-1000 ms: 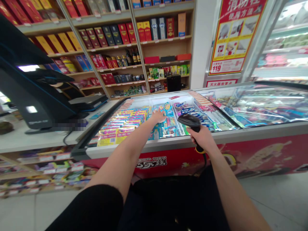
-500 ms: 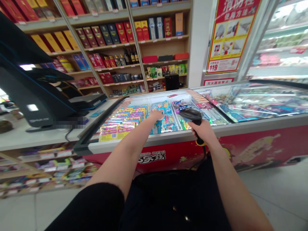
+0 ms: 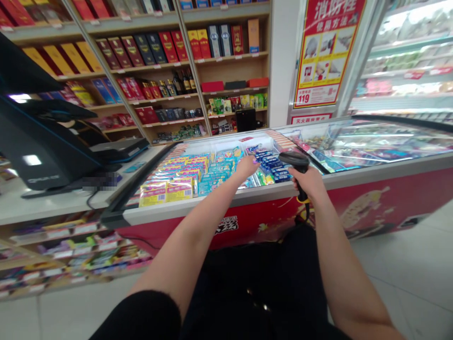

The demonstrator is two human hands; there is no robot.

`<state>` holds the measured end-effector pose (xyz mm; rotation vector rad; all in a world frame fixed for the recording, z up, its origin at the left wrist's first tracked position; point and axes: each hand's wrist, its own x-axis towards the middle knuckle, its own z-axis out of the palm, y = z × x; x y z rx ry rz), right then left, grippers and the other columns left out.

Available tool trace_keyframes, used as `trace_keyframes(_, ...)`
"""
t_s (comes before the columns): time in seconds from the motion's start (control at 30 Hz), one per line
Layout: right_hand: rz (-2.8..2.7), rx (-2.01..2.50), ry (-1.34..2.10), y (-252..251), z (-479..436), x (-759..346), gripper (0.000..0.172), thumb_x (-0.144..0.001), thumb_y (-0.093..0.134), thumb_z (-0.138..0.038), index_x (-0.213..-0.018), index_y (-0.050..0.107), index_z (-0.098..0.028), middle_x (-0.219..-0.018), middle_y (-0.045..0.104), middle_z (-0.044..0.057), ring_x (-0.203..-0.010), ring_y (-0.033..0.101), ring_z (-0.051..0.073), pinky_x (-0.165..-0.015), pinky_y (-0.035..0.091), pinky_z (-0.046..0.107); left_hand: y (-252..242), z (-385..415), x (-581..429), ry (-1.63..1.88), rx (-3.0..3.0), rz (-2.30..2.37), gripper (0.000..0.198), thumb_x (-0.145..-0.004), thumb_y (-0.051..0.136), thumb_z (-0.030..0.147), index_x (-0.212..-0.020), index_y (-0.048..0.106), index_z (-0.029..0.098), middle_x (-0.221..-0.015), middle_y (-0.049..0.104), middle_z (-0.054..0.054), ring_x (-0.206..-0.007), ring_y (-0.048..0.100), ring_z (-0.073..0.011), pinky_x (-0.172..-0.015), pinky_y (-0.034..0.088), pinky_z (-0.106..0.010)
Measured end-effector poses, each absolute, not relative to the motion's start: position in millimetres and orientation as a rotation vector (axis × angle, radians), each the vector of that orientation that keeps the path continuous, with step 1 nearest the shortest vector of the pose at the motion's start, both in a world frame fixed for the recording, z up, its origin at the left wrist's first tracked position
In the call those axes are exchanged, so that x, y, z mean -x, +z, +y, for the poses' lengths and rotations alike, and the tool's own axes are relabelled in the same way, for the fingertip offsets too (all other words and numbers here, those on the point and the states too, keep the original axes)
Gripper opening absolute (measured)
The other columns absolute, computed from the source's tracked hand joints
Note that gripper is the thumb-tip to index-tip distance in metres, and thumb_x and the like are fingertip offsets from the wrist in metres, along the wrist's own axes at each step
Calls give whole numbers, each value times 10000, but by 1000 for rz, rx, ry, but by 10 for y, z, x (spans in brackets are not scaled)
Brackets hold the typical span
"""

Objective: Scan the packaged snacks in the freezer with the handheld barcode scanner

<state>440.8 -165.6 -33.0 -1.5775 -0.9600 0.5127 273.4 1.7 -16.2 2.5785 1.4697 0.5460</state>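
My right hand is wrapped round the handle of a black barcode scanner, held over the front rim of an open chest freezer. My left hand reaches into the freezer, down among packets in the middle wire compartment. Its fingers are bent onto the packets; whether it grips one is hidden. Blue ice-cream packets lie just right of it, turquoise ones just left, and pink and yellow boxes fill the left section.
A black till terminal stands on the white counter to the left. Shelves of boxed goods line the back wall. A closed glass freezer lid and a chiller are on the right.
My left hand has drawn back slightly toward me and to the right inside the freezer. The scanner has risen a little and shifted right. The view has panned rightward.
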Motion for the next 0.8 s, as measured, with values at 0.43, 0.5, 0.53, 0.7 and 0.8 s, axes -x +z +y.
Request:
trace_keyframes(0.43,-829,1595,545,-485,-1656,-4549,199,-764,715,-330,-776,577,-187,-523,588,-22,-407,562,143,-399,471,242,-421,-294,-3395,643,-2682,1406,316,-955,574,322,-1240,588,186,-1321,552,-160,-1272,492,-297,-982,476,-401)
trace_keyframes(0.5,-833,1595,549,-480,-1653,-4528,195,-768,712,-330,-785,580,-187,-528,590,-23,-414,566,143,-406,474,241,-438,-280,-3415,662,-2622,1421,322,-945,584,282,-1251,565,183,-1289,580,-160,-1235,535,-288,-955,481,-389)
trace_keyframes(0.53,-837,1598,546,-476,-1649,-4517,193,-771,710,-329,-788,582,-186,-533,591,-22,-419,568,142,-410,477,240,-444,-270,-3420,662,-2602,1410,323,-939,587,258,-1250,562,177,-1257,607,-158,-1207,563,-283,-946,482,-383)
trace_keyframes(0.7,-879,1615,516,-446,-1638,-4476,185,-785,698,-330,-794,598,-175,-545,595,-14,-427,573,142,-417,483,239,-431,-187,-3343,667,-2470,1375,343,-916,589,202,-1257,583,167,-1220,689,-132,-1142,638,-249,-946,484,-346)
trace_keyframes(0.8,-899,1637,505,-417,-1650,-4445,189,-785,696,-334,-800,599,-173,-546,598,-14,-417,568,138,-417,479,237,-364,-108,-3159,631,-2429,1404,311,-927,565,207,-1224,650,168,-1249,700,-107,-1166,637,-232,-980,477,-322)
